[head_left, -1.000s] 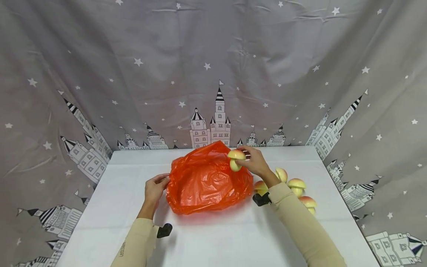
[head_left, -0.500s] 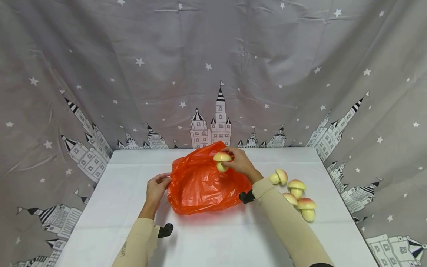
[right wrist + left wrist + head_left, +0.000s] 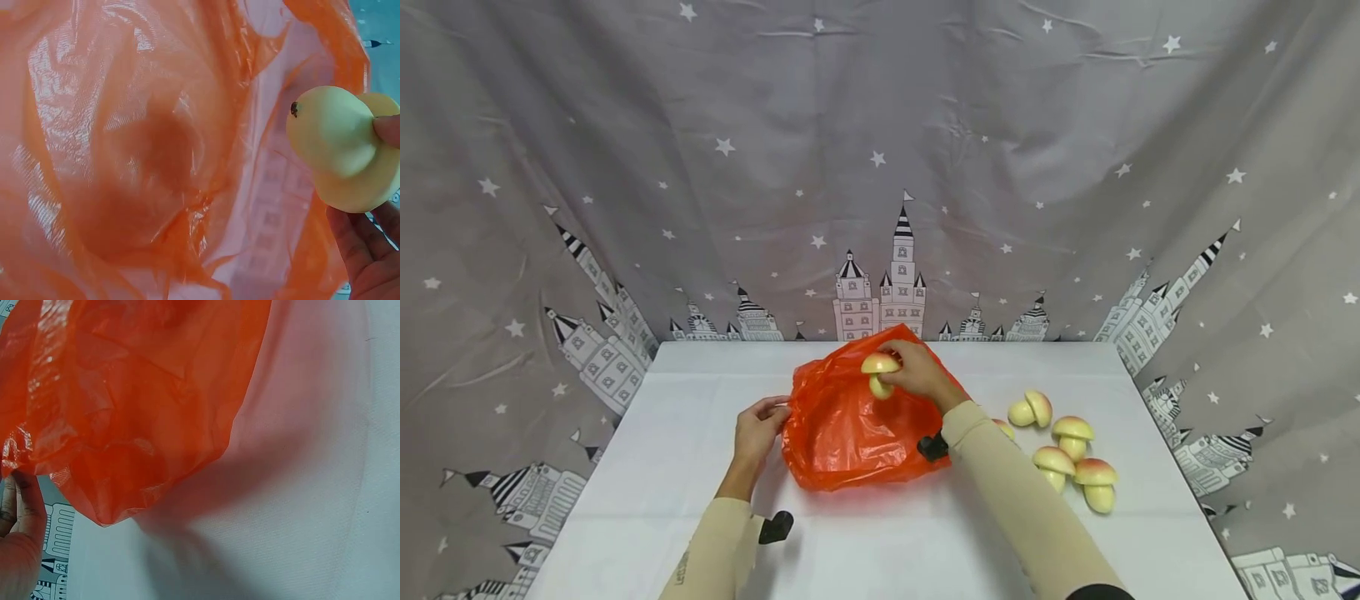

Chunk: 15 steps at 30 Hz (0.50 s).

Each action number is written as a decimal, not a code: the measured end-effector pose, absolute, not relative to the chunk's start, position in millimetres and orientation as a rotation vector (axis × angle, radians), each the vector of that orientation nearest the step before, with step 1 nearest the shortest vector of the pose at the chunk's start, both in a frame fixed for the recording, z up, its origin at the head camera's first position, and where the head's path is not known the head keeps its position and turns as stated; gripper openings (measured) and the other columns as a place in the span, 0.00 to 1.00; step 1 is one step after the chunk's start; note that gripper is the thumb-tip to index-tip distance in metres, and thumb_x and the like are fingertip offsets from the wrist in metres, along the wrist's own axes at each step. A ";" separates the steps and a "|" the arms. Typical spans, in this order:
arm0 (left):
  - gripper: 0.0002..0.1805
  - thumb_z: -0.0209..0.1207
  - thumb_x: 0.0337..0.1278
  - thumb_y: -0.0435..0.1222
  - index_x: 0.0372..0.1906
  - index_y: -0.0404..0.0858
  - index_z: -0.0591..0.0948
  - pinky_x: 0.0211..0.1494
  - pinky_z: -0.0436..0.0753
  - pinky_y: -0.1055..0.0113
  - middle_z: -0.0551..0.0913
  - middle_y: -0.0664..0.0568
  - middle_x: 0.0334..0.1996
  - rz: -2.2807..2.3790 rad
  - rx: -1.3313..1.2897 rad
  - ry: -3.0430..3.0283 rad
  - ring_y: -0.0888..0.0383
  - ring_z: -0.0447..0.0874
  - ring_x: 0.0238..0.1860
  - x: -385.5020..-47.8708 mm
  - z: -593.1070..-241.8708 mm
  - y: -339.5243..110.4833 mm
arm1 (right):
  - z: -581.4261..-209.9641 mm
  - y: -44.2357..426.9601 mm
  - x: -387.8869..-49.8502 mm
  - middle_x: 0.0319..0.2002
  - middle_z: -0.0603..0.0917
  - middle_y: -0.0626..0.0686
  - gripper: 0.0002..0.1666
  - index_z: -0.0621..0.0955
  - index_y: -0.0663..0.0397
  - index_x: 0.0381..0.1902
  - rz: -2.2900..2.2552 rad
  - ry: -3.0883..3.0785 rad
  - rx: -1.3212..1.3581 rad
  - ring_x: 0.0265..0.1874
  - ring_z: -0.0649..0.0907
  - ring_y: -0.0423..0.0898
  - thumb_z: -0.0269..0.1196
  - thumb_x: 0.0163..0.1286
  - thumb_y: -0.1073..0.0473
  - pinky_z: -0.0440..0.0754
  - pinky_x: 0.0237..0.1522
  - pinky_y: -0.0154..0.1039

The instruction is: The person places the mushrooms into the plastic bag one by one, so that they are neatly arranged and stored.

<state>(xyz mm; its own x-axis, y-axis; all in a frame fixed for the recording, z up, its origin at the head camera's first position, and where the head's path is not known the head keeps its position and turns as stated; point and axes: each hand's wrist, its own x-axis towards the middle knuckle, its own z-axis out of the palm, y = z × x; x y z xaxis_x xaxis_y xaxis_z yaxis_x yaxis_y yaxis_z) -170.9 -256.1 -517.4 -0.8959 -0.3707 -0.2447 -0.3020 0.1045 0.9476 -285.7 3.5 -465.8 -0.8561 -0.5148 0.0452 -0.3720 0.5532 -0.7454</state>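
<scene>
An orange-red plastic bag [image 3: 857, 433] stands with its mouth spread wide on the white table. My left hand [image 3: 760, 429] pinches the bag's left rim between thumb and fingers; in the left wrist view, those fingers [image 3: 28, 509] meet the plastic at the left edge. Over the bag's mouth, my right hand [image 3: 917, 373] holds a toy mushroom [image 3: 880, 367] with a reddish-yellow cap and pale yellow stem. The right wrist view shows the mushroom [image 3: 334, 134] with its stem end toward the camera, thumb on one side and fingers on the other. No mushroom shows inside the bag.
Several more toy mushrooms lie to the right, including one on its side [image 3: 1030, 408] and one near the front [image 3: 1099, 483]. Another [image 3: 1003, 428] is partly covered by the right sleeve. A grey curtain [image 3: 880, 167] printed with castles hangs behind the white table [image 3: 865, 550].
My right hand has carried the mushroom leftward from the bag's right rim to above its opening. The left hand keeps its hold on the rim. The view has tilted slightly.
</scene>
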 end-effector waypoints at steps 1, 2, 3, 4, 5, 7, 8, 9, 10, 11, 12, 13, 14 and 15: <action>0.15 0.54 0.68 0.34 0.55 0.33 0.78 0.41 0.81 0.78 0.81 0.43 0.44 -1.943 0.699 -2.297 0.60 0.81 0.37 -170.7 -517.3 -255.9 | -466.4 0.9 -286.0 0.48 0.81 0.54 0.27 0.77 0.59 0.57 -1.184 2.601 -0.749 0.45 0.78 0.48 0.69 0.59 0.62 0.78 0.51 0.41; 0.15 0.54 0.68 0.34 0.55 0.33 0.78 0.41 0.81 0.78 0.81 0.42 0.44 -1.943 0.697 -2.294 0.60 0.81 0.37 -170.7 -517.3 -255.8 | -466.6 -1.7 -286.4 0.48 0.80 0.54 0.28 0.76 0.60 0.57 -1.178 2.592 -0.749 0.46 0.78 0.49 0.69 0.59 0.62 0.78 0.51 0.41; 0.15 0.54 0.68 0.34 0.55 0.33 0.78 0.40 0.81 0.78 0.82 0.42 0.44 -1.944 0.695 -2.293 0.60 0.81 0.36 -170.9 -517.2 -255.7 | -467.1 -4.2 -286.9 0.48 0.80 0.54 0.28 0.76 0.60 0.57 -1.175 2.582 -0.745 0.46 0.78 0.49 0.69 0.59 0.62 0.78 0.52 0.41; 0.15 0.54 0.68 0.33 0.55 0.32 0.78 0.40 0.81 0.78 0.82 0.42 0.44 -1.946 0.693 -2.289 0.60 0.81 0.36 -170.7 -517.3 -255.8 | -467.8 -6.7 -287.5 0.48 0.80 0.55 0.28 0.76 0.60 0.57 -1.176 2.569 -0.739 0.46 0.78 0.49 0.69 0.59 0.63 0.78 0.52 0.42; 0.15 0.54 0.68 0.33 0.55 0.32 0.78 0.40 0.81 0.78 0.82 0.42 0.43 -1.946 0.695 -2.290 0.61 0.81 0.36 -170.6 -517.5 -255.8 | -469.0 -9.0 -288.4 0.49 0.81 0.55 0.28 0.76 0.60 0.57 -1.173 2.560 -0.731 0.46 0.78 0.49 0.69 0.59 0.62 0.78 0.52 0.42; 0.15 0.54 0.67 0.32 0.55 0.32 0.78 0.39 0.80 0.78 0.82 0.42 0.42 -1.951 0.698 -2.279 0.62 0.81 0.35 -170.9 -518.1 -255.6 | -472.4 -13.4 -290.3 0.48 0.81 0.55 0.27 0.77 0.60 0.57 -1.172 2.552 -0.714 0.46 0.78 0.49 0.69 0.59 0.62 0.78 0.52 0.42; 0.15 0.54 0.67 0.32 0.55 0.31 0.78 0.39 0.80 0.78 0.82 0.43 0.42 -1.957 0.697 -2.270 0.62 0.81 0.34 -171.1 -518.5 -255.3 | -474.5 -15.6 -291.3 0.48 0.81 0.55 0.27 0.77 0.60 0.57 -1.170 2.549 -0.704 0.46 0.78 0.49 0.69 0.59 0.62 0.78 0.52 0.42; 0.15 0.54 0.67 0.32 0.55 0.31 0.78 0.38 0.80 0.78 0.82 0.43 0.42 -1.963 0.699 -2.264 0.62 0.81 0.34 -171.0 -518.9 -255.1 | -477.1 -17.7 -292.5 0.48 0.81 0.55 0.27 0.77 0.59 0.57 -1.167 2.550 -0.692 0.47 0.78 0.49 0.69 0.59 0.62 0.78 0.53 0.42; 0.15 0.54 0.67 0.32 0.55 0.31 0.78 0.38 0.80 0.78 0.82 0.44 0.42 -1.972 0.698 -2.253 0.62 0.81 0.34 -171.0 -519.5 -254.9 | -479.4 -19.8 -293.3 0.49 0.81 0.55 0.27 0.78 0.59 0.57 -1.165 2.551 -0.681 0.47 0.78 0.50 0.69 0.59 0.61 0.78 0.53 0.42; 0.15 0.54 0.67 0.32 0.54 0.31 0.78 0.38 0.80 0.77 0.82 0.44 0.41 -1.978 0.700 -2.244 0.62 0.81 0.34 -171.2 -519.8 -254.5 | -481.4 -21.7 -293.8 0.49 0.81 0.55 0.27 0.78 0.59 0.56 -1.166 2.551 -0.669 0.47 0.78 0.50 0.69 0.59 0.61 0.78 0.53 0.43; 0.15 0.54 0.67 0.31 0.54 0.31 0.78 0.38 0.81 0.77 0.82 0.44 0.42 -1.985 0.699 -2.234 0.62 0.81 0.34 -171.1 -520.0 -254.1 | -483.4 -23.7 -294.2 0.49 0.81 0.55 0.27 0.78 0.60 0.56 -1.168 2.552 -0.657 0.48 0.78 0.51 0.69 0.59 0.61 0.78 0.53 0.43; 0.15 0.54 0.67 0.31 0.54 0.31 0.78 0.38 0.81 0.77 0.82 0.43 0.42 -1.991 0.700 -2.228 0.62 0.81 0.34 -171.1 -520.4 -253.9 | -485.4 -25.7 -294.3 0.49 0.81 0.56 0.27 0.78 0.60 0.56 -1.171 2.550 -0.649 0.48 0.78 0.51 0.69 0.59 0.61 0.77 0.54 0.43; 0.14 0.54 0.67 0.31 0.54 0.31 0.78 0.38 0.81 0.77 0.83 0.43 0.42 -1.996 0.698 -2.222 0.62 0.81 0.34 -170.9 -520.6 -253.8 | -487.2 -27.6 -293.9 0.50 0.81 0.56 0.27 0.78 0.60 0.57 -1.173 2.542 -0.634 0.49 0.78 0.51 0.69 0.59 0.61 0.77 0.54 0.43; 0.14 0.54 0.67 0.31 0.54 0.31 0.78 0.38 0.81 0.77 0.83 0.43 0.42 -1.998 0.696 -2.219 0.62 0.81 0.34 -170.4 -520.6 -253.7 | -489.2 -29.4 -293.4 0.50 0.81 0.55 0.27 0.78 0.59 0.57 -1.182 2.527 -0.618 0.49 0.78 0.51 0.69 0.59 0.61 0.77 0.55 0.43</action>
<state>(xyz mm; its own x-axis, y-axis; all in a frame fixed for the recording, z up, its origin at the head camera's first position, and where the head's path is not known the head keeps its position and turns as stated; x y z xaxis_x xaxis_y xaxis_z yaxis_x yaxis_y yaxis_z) -170.4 -253.7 -520.6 -0.8942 -0.3778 -0.2404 -0.2785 0.0490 0.9592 -293.4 -29.4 -489.2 -0.8681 -0.4910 -0.0723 -0.2592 0.5728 -0.7776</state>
